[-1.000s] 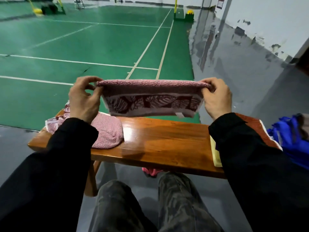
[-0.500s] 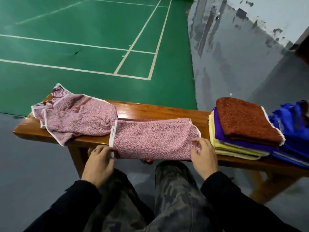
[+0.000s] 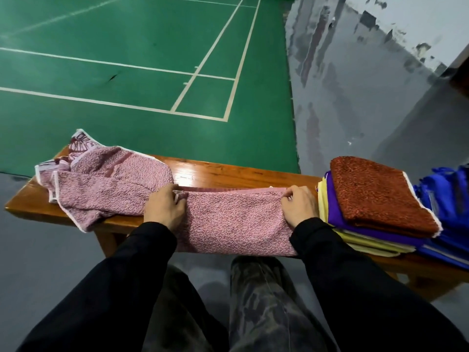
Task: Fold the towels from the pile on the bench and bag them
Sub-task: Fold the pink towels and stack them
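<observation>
Wooden bench [image 3: 228, 174] runs across the frame. Folded pink towel [image 3: 233, 224] lies flat at its middle, near edge overhanging toward the person. Unfolded pink towel [image 3: 106, 181] sits crumpled at the left; folded stack [image 3: 375, 196] at the right. Both arms reach forward. Left hand [image 3: 165, 207] and right hand [image 3: 298, 205], knuckles up, each pinch a far corner of the folded pink towel.

An indoor sports hall, a badminton court by the look of it: green court flooring [image 3: 127, 59] fills ten to twelve o'clock, marked with white boundary lines [image 3: 203, 62]. At one o'clock a glossy grey walkway [image 3: 342, 97] runs beside a scuffed white wall [image 3: 418, 21]. Across the middle sits a varnished wooden bench [image 3: 228, 174], courtside.
</observation>
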`<control>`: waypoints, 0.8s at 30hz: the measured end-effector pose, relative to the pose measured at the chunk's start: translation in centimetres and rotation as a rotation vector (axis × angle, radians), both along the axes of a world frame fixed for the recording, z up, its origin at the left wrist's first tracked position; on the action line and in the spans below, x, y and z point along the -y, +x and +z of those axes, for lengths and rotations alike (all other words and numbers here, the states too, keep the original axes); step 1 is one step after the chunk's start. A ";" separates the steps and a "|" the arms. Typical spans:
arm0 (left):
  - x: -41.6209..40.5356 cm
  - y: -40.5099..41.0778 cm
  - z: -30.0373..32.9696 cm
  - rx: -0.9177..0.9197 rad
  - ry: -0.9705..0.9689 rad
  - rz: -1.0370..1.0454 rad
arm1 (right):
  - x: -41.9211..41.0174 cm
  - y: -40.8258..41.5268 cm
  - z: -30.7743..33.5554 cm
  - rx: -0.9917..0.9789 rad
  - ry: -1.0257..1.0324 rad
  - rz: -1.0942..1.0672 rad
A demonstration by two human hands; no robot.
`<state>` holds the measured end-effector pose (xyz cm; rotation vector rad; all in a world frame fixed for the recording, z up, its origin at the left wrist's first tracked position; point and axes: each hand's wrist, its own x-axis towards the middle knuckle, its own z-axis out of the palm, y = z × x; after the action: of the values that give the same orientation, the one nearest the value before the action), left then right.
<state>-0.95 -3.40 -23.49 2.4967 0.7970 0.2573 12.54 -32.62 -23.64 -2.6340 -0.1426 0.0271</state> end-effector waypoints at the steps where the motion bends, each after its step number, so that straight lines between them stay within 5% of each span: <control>1: 0.0 0.1 -0.1 -0.016 0.013 -0.026 | 0.3 0.0 -0.1 -0.002 -0.006 0.019; 9: -0.3 -0.2 -0.3 0.121 -0.109 -0.057 | 1.2 -0.8 -0.8 -0.018 0.020 0.058; 19: 0.4 -2.1 1.5 0.403 -0.324 0.061 | 0.6 -2.2 2.5 0.241 0.586 -0.063; 24: -0.4 -0.4 0.8 0.303 -0.204 0.144 | -0.6 0.1 2.5 0.181 0.488 -0.110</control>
<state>-1.40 -3.04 -22.68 2.1464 0.8302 0.5598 12.65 -32.03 -21.14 -2.1492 -0.0548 -0.2524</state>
